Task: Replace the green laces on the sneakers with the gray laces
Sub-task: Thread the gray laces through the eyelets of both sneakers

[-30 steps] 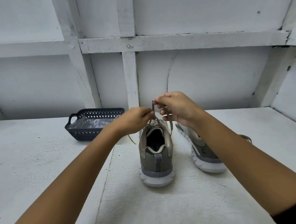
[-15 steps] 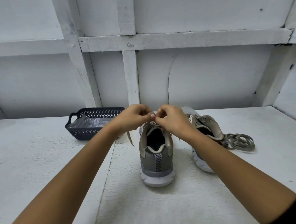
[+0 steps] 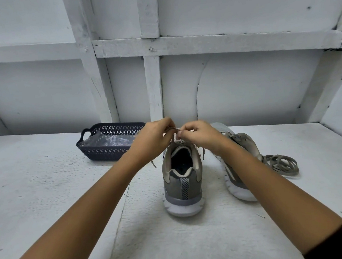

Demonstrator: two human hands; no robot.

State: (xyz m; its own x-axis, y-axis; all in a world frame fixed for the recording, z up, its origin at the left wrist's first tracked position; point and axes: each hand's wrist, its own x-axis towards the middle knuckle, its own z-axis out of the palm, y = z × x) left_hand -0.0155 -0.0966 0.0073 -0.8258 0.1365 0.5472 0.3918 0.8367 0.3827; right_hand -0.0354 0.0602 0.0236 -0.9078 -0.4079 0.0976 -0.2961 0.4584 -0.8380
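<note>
Two grey-olive sneakers stand on the white surface with their heels toward me. The left sneaker (image 3: pixel 182 181) is in the middle. Above its tongue my left hand (image 3: pixel 153 139) and my right hand (image 3: pixel 199 135) meet, each pinching a strand of this shoe's lace (image 3: pixel 173 130). Loose lace ends hang down both sides of the shoe. The right sneaker (image 3: pixel 241 144) stands behind my right forearm, partly hidden. A loose pile of laces (image 3: pixel 280 163) lies on the surface to its right.
A dark blue perforated basket (image 3: pixel 107 152) with crumpled clear plastic inside sits at the back left. A white wall with wooden battens rises just behind the shoes. A sloped white panel closes the right side.
A second ago my right hand was higher, holding the lace up. It has come down level with my left hand, and both now pinch the lace close together over the tongue.
</note>
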